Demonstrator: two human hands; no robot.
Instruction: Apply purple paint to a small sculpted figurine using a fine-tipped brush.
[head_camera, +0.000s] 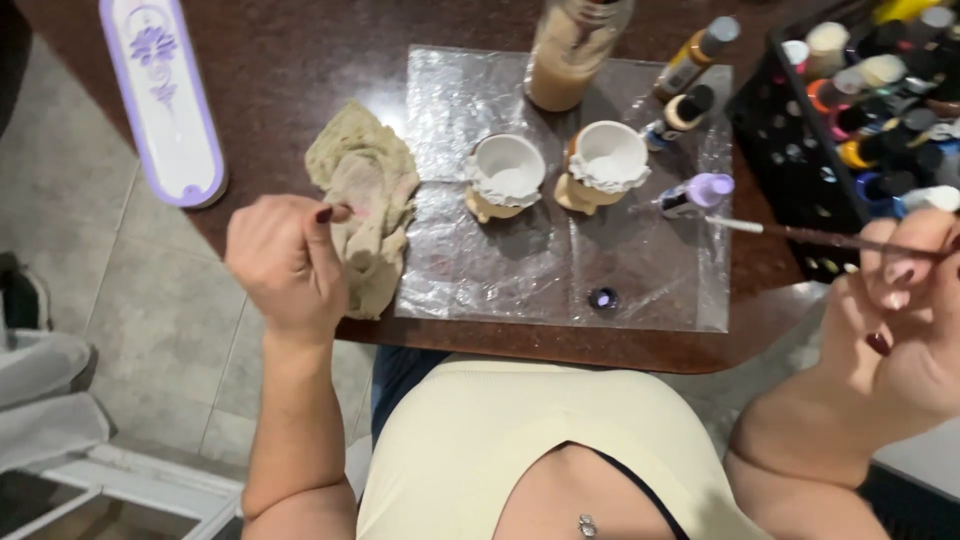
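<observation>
My left hand (285, 262) hovers closed over the table's near edge, its fingertips pressing a crumpled beige cloth (365, 195). My right hand (900, 310) holds a thin paintbrush (800, 235) whose pale tip points left toward a small lilac-capped paint bottle (697, 194). Two white and tan ceramic pots (505, 177) (602, 165) stand side by side on a clear plastic sheet (520, 285). A small dab of purple paint (603, 298) lies on the sheet near me.
A jar of cloudy beige water (568, 55) stands behind the pots. Other paint bottles (690, 60) lie at the sheet's right. A black crate of paint bottles (860, 110) fills the right side. A white and lilac oblong tray (165, 100) lies far left on the dark brown table (300, 60).
</observation>
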